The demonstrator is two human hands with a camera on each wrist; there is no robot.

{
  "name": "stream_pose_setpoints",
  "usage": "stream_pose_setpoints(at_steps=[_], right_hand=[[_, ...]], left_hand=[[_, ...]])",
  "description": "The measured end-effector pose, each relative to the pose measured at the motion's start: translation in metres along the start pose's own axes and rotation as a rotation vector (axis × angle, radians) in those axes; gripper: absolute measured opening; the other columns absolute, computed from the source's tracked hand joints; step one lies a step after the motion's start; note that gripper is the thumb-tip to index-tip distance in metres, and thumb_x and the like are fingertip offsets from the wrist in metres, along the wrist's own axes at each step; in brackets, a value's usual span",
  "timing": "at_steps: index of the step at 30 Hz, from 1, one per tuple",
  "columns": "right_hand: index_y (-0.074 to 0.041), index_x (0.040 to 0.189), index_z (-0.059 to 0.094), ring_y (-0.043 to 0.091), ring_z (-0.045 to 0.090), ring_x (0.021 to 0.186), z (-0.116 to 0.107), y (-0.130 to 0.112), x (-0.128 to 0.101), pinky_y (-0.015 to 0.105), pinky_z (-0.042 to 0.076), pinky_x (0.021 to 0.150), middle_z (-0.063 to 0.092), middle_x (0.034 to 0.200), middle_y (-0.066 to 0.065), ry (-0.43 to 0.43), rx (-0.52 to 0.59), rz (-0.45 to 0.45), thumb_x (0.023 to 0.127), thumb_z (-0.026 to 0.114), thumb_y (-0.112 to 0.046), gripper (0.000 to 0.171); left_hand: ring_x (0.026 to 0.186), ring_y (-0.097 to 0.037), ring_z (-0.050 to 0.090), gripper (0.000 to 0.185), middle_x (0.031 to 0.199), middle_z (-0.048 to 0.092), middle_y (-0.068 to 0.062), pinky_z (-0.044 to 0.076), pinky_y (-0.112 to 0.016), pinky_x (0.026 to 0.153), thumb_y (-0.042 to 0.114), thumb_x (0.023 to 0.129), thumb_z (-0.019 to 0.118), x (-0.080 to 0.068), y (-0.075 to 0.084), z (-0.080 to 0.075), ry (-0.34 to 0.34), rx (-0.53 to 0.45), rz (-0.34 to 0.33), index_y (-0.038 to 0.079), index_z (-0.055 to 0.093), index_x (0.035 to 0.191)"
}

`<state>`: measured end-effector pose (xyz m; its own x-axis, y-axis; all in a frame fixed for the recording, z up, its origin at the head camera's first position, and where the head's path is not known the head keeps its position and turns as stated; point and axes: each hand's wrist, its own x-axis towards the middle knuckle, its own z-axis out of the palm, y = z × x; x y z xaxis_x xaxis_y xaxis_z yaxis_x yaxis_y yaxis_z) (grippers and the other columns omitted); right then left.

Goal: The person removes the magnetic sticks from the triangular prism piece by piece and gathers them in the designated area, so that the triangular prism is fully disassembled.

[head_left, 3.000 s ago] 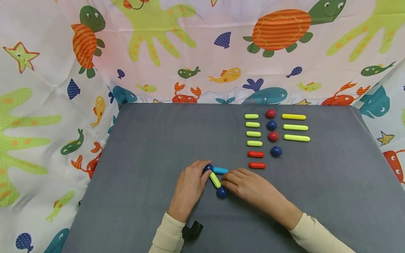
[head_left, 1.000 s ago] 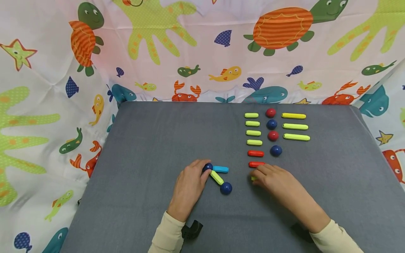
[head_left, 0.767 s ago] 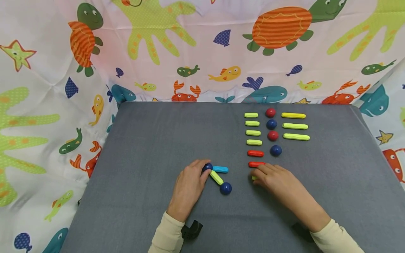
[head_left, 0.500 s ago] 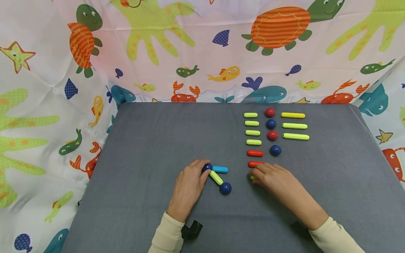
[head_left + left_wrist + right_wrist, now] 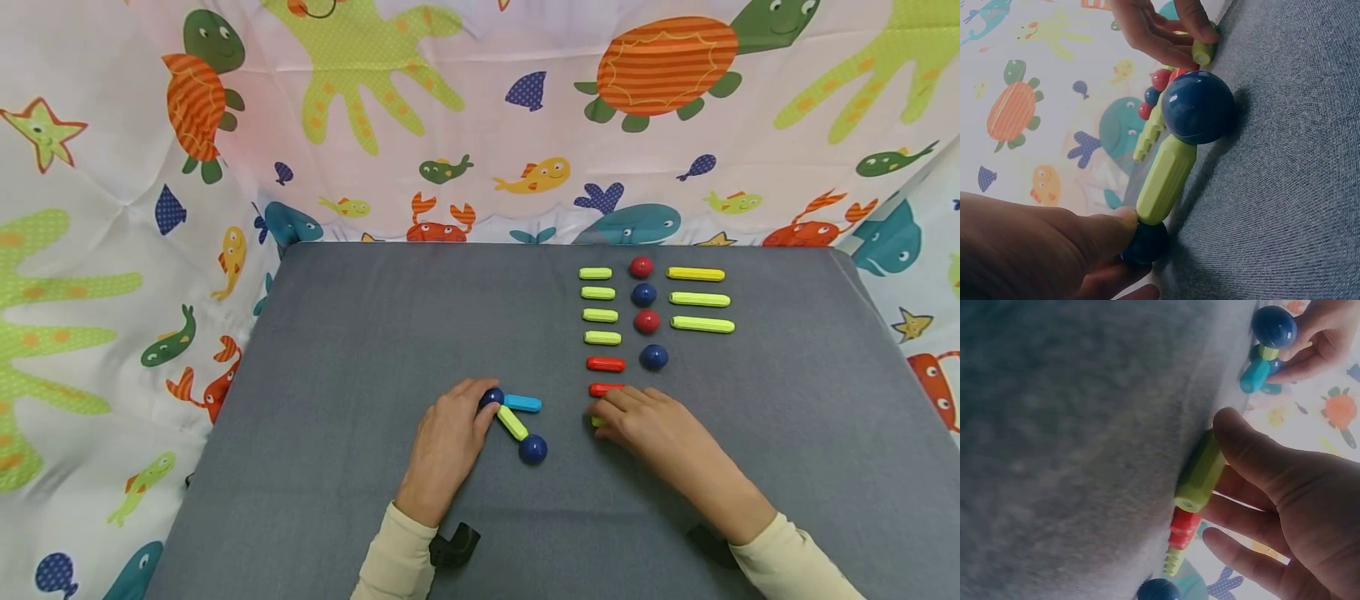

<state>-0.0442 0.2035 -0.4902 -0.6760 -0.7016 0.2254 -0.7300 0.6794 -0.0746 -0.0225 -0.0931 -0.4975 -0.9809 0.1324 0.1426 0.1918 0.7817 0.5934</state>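
Observation:
My left hand (image 5: 450, 437) grips a dark blue ball (image 5: 492, 397) between thumb and fingers. A yellow-green rod (image 5: 513, 423) slants from that ball down to a second dark blue ball (image 5: 533, 449), and a light blue rod (image 5: 522, 403) points right from it. My right hand (image 5: 652, 433) pinches another short yellow-green rod (image 5: 1200, 475), close over the grey cloth and just below the lower red rod (image 5: 604, 389). In the head view the fingers hide most of this rod. The left wrist view shows its end (image 5: 1202, 57) between thumb and fingers.
Above the right hand, several short yellow-green rods (image 5: 602, 337) and another red rod (image 5: 606, 364) form a column. Beside them runs a column of red and blue balls (image 5: 654, 357), then longer yellow rods (image 5: 702, 325). A black object (image 5: 455, 546) sits by the left wrist.
My right hand has moved right, from beside the joined rods to below the red rods, where a yellow-green rod now shows in it. The lower blue ball has swung slightly right. My left hand stays.

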Motion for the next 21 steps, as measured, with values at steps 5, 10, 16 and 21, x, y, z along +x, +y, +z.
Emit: stream_pose_setpoints(at_steps=[5,10,16,21], right_hand=[[-0.013,0.105,0.075,0.017,0.068,0.088,-0.005,-0.004,0.008,0.039,0.057,0.079,0.07,0.097,-0.001,0.028,-0.023,-0.03,0.083,0.093,-0.027,0.032],[-0.013,0.109,0.075,0.017,0.068,0.088,-0.008,-0.015,0.027,0.037,0.058,0.081,0.069,0.096,-0.001,0.065,-0.013,-0.071,0.087,0.09,-0.029,0.031],[-0.014,0.117,0.075,0.018,0.07,0.093,-0.005,-0.034,0.053,0.037,0.06,0.087,0.072,0.101,0.0,0.028,-0.014,-0.101,0.09,0.088,-0.029,0.033],[-0.013,0.123,0.073,0.02,0.072,0.098,0.002,-0.046,0.069,0.039,0.059,0.091,0.074,0.107,0.002,-0.032,-0.048,-0.119,0.089,0.089,-0.029,0.04]], left_hand=[[0.105,-0.025,0.075,0.03,0.128,0.073,-0.005,0.062,-0.044,0.081,0.018,0.104,0.071,0.0,0.0,-0.001,-0.025,-0.004,-0.002,0.014,0.073,0.133],[0.107,-0.026,0.075,0.03,0.13,0.073,-0.005,0.062,-0.044,0.081,0.018,0.103,0.072,-0.001,0.0,-0.003,-0.026,-0.002,0.009,0.014,0.073,0.133],[0.105,-0.025,0.075,0.03,0.13,0.073,-0.004,0.062,-0.044,0.08,0.019,0.104,0.07,0.0,0.001,-0.002,-0.042,0.001,0.021,0.015,0.072,0.134],[0.102,-0.023,0.076,0.029,0.128,0.073,-0.003,0.062,-0.042,0.078,0.019,0.104,0.07,0.0,0.0,0.0,-0.035,-0.001,0.032,0.015,0.072,0.133]])
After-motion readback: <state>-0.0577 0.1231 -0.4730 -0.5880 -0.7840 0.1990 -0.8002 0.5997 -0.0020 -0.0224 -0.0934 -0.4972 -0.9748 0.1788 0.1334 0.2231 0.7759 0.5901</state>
